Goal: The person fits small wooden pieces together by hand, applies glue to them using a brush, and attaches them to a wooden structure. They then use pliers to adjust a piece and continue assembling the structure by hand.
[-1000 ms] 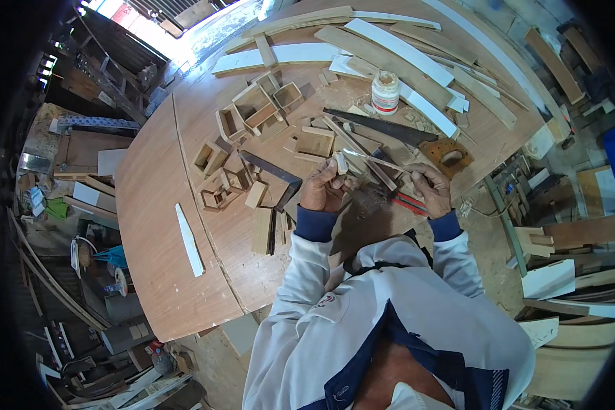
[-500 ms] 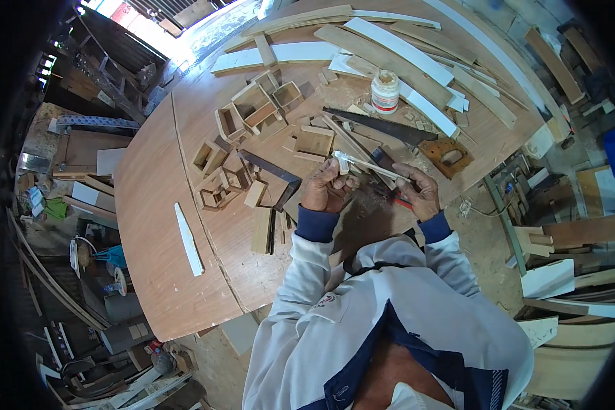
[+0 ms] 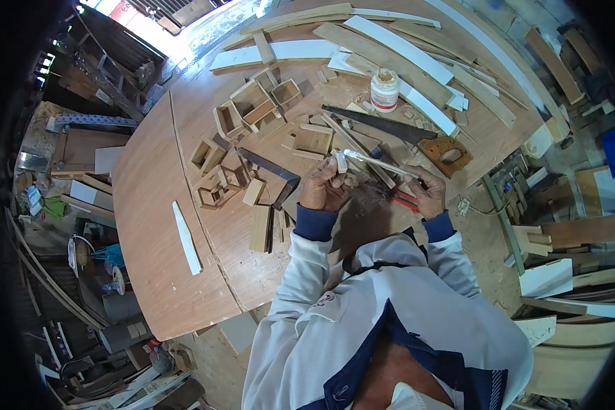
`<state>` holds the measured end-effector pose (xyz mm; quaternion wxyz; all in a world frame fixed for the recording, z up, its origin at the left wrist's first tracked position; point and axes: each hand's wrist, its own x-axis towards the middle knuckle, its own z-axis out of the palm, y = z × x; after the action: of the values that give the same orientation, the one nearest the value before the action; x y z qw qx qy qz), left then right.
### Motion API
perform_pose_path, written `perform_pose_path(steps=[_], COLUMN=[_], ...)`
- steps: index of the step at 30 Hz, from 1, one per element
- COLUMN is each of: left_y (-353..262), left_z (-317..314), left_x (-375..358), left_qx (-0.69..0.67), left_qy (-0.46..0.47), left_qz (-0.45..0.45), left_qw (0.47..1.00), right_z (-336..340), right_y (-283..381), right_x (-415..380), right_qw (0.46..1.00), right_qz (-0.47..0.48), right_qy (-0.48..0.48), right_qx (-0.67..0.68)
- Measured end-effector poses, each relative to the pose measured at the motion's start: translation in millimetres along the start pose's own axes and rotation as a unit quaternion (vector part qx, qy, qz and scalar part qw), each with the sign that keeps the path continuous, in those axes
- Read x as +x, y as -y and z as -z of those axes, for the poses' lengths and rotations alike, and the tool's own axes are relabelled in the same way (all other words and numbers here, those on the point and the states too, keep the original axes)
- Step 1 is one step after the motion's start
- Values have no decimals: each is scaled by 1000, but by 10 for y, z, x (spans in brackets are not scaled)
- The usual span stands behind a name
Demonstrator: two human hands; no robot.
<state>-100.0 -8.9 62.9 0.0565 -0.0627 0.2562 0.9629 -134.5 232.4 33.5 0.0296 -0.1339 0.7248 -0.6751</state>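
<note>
L hand [image 3: 323, 190] gripping small wood pc [image 3: 340, 162], propping it off tabletop [image 3: 157, 225] for access. R hand [image 3: 430, 195] clenching thin pale stick [image 3: 379, 163], tip touching pc. Both working just below handsaw [image 3: 379, 125]; glue jar [image 3: 385, 90] sitting above saw, w/in reach.

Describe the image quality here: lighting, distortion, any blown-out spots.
Head view: strong fisheye bend with a black vignette round the edges; daylight at the upper left is blown out and glares on the table; the left hand and right hand are small but fairly sharp; the person's body shades the table's near edge.
</note>
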Motion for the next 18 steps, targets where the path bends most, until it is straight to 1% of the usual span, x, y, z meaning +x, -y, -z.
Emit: perform_pose_path(steps=[3,5,10,12,14,15,16,17,18], left_y=[20,22,-1,-9,-11,-12,-7,0,0], left_z=[56,46,-16,-72,-77,-76,-50,-5,12], left_x=[9,6,-14,-19,-20,-22,-20,-17,-18], left_qx=[-16,-18,-7,10,8,7,6,3,0], left_qy=[-2,-4,-13,-36,-38,-40,-39,-24,-8], left_qz=[2,0,-4,-4,-3,-1,-1,-6,-11], left_qw=[1000,1000,1000,999,999,999,999,1000,1000], right_z=[-44,-86,-90,-72,-26,-22,-15,-11,6], right_y=[20,11,-58,-53,-57,-16,48,90,89], right_x=[16,30,14,13,22,16,12,9,17], right_qw=[1000,998,998,997,996,996,998,999,999], right_qz=[0,60,65,70,80,80,53,27,27], right_qy=[-12,-11,-9,-11,5,5,0,-4,-4], right_qx=[19,24,23,20,-31,-32,-24,-17,-17])
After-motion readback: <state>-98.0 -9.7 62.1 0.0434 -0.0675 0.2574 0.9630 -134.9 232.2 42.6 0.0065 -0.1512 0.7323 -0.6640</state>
